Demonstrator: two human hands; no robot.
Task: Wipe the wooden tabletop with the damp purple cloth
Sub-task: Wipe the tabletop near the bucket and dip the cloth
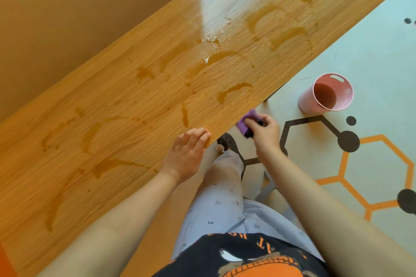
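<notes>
Left hand (pixel 186 155) touches tabletop (pixel 112 108); right hand (pixel 266 136) grips cloth (pixel 246 122).

Tabletop (pixel 135 96): runs diagonally from lower left to upper right, with the wall (pixel 67 7) behind its far edge and the floor (pixel 371 51) along its near edge.
Wet streaks (pixel 234 90): on the tabletop, scattered along its length.
Left hand (pixel 186 153): rests on the tabletop's near edge.
Right hand (pixel 265 132): right of the left hand, off the edge, over the floor.
Cloth (pixel 248 122): in the right hand, just beside the near edge.
Bucket (pixel 326 94): on the floor, right of the tabletop, beyond the right hand.
Leg (pixel 225 175): between the two hands, below the edge.
</notes>
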